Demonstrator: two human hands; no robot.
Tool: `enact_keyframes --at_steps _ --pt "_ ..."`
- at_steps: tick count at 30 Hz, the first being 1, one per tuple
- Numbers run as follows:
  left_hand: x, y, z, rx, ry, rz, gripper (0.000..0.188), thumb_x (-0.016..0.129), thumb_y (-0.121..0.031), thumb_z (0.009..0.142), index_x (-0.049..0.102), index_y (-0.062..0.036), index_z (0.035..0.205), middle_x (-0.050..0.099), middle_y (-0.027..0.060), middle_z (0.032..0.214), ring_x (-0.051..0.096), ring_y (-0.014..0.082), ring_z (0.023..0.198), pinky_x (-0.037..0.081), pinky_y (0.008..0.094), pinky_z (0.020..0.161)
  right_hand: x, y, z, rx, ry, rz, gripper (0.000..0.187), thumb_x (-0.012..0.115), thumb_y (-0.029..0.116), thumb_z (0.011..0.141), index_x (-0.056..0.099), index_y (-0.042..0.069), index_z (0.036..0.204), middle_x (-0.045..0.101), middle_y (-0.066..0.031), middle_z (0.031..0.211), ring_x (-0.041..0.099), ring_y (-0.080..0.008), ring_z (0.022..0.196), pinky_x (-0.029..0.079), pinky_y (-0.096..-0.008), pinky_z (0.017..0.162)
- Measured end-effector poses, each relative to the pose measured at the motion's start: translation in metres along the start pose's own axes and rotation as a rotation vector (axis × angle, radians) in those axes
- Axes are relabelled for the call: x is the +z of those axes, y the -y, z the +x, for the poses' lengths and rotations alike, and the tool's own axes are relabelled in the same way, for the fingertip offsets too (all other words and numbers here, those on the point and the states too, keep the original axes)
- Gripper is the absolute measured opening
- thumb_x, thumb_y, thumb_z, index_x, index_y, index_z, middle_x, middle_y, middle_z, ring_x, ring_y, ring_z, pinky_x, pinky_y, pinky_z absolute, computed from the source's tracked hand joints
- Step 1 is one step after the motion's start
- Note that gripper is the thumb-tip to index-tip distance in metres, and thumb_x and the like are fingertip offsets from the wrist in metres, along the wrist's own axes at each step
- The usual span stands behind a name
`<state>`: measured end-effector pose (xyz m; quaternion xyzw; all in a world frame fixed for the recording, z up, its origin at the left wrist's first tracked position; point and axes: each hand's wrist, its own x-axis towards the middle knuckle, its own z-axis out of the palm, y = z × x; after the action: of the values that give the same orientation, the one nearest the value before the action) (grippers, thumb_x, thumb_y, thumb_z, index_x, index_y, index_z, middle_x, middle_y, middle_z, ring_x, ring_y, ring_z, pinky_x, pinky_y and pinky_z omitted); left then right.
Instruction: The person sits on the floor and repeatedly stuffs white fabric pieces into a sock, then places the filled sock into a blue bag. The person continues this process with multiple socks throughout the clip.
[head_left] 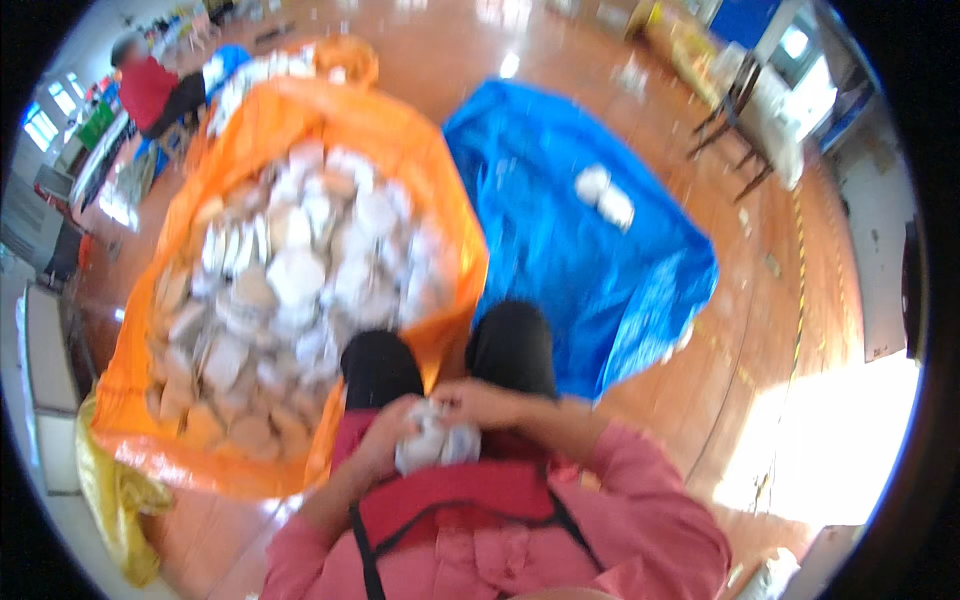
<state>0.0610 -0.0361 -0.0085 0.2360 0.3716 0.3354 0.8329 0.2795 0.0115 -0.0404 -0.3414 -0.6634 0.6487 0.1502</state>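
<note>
In my lap rests a bunched white bundle (432,443), made of what look like soft pads or cloth pieces. My left hand (390,432) is closed around its left side. My right hand (474,402) reaches over from the right, with its fingers closed on the top edge of the bundle; the fingertips are small and blurred. Ahead on the left, a large orange sack (390,120) lies spread wide, full of loose flat rounded pads (295,275) in white and beige. On the blue sheet (530,235) to its right lie white bundles (604,197) like the one I hold.
My knees (512,345) stand between the sack and the sheet. A dark wooden chair (735,125) is at the far right. At far left a person in red (148,92) sits near more white pieces. Yellow plastic (115,500) lies at near left.
</note>
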Motion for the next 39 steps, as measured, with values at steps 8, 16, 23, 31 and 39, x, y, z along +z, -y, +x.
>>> enact_keyframes --at_steps 8,16,23,31,39 --pt "0.027 -0.012 0.02 -0.042 -0.349 0.931 0.031 0.067 -0.014 0.067 0.059 0.0004 0.094 0.061 0.0147 0.094 0.064 0.0265 0.087 0.052 0.0369 0.08 -0.001 0.002 0.004 0.062 -0.037 -0.068 0.032 0.065 0.027 0.084 0.054 0.005 0.104 0.062 -0.0115 0.09 0.059 -0.0206 0.085 0.047 -0.0351 0.074" --pt "0.051 -0.011 0.015 0.148 -0.362 1.336 0.039 0.068 -0.035 0.07 0.066 -0.0006 0.088 0.065 0.0202 0.092 0.065 0.0369 0.09 0.052 0.0446 0.079 0.016 -0.008 0.008 0.055 -0.122 -0.238 0.022 0.063 0.016 0.083 0.055 0.005 0.1 0.061 -0.0115 0.089 0.06 -0.0252 0.084 0.046 -0.037 0.074" --pt "0.032 -0.025 0.017 0.019 -0.135 0.993 0.034 0.068 -0.029 0.082 0.065 -0.0016 0.102 0.068 0.0128 0.093 0.067 0.0223 0.082 0.052 0.0332 0.073 0.018 -0.036 0.005 -0.149 -0.378 -0.306 0.01 0.061 0.007 0.08 0.055 0.004 0.088 0.056 -0.0125 0.085 0.056 -0.0293 0.084 0.044 -0.0358 0.074" --pt "0.019 -0.033 0.011 -0.054 -0.009 1.024 0.034 0.071 -0.022 0.079 0.064 -0.0011 0.104 0.066 0.008 0.089 0.063 0.0153 0.078 0.051 0.0287 0.072 0.016 -0.015 -0.013 -0.173 -0.24 -0.106 0.02 0.068 0.006 0.075 0.055 0.004 0.09 0.055 -0.0076 0.086 0.056 -0.0203 0.082 0.045 -0.0313 0.074" --pt "0.024 -0.02 0.017 0.188 -0.021 1.358 0.023 0.067 -0.015 0.075 0.061 -0.0019 0.092 0.063 0.0165 0.089 0.063 0.0323 0.084 0.05 0.0387 0.075 -0.014 -0.01 -0.017 -0.147 0.143 0.148 0.031 0.066 0.019 0.079 0.051 0.005 0.102 0.051 -0.008 0.115 0.046 -0.0166 0.113 0.034 -0.0295 0.1"
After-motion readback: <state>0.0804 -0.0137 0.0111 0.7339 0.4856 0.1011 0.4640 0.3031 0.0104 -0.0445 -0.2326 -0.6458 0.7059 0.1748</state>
